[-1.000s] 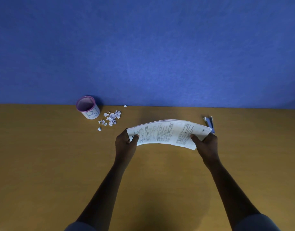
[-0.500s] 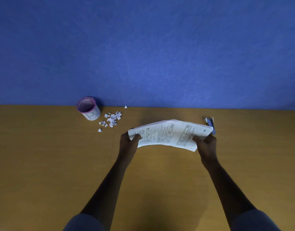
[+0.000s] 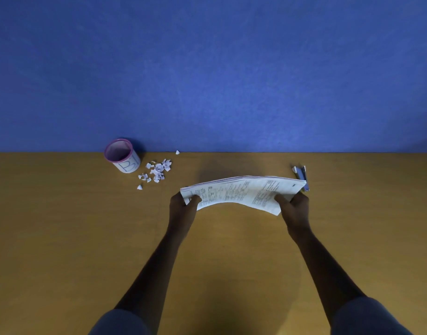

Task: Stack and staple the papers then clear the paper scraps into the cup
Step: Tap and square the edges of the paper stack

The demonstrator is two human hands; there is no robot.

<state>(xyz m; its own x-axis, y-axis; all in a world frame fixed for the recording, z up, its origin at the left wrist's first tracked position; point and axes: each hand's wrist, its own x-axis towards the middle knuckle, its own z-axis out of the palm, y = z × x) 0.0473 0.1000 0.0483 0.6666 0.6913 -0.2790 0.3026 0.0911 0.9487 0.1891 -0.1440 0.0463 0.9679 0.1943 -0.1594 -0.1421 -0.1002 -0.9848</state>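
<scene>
a stack of printed papers (image 3: 241, 192) is held up off the tan surface (image 3: 62, 238), well to the right of the cup (image 3: 122, 156) and nearer the person than it. the stack bows upward in the middle, with its two ends lower. the sheet edges on the side away from the person look roughly aligned.

the left hand (image 3: 183, 209) grips the end of the stack closer to the cup, with the thumb curled over the top sheet and the fingers hidden beneath. the right hand (image 3: 293, 209) grips the end farther from the cup in the same way, thumb on top. both hands are clamped on the papers, and both forearms reach in from dark sleeves at the near edge.

the cup is white with a purple rim and blue marks on its side. it stands upright at the back of the surface, against the blue wall (image 3: 207, 68). its inside cannot be made out.

the paper scraps (image 3: 156, 171) lie in a loose cluster just to the right of the cup, on the surface. one lone scrap (image 3: 177, 152) sits farther right of the cup by the wall, and another (image 3: 139, 187) lies in front of the cluster.

a blue stapler (image 3: 303, 177) lies far to the right of the cup, just behind the far end of the stack and partly hidden by it.
</scene>
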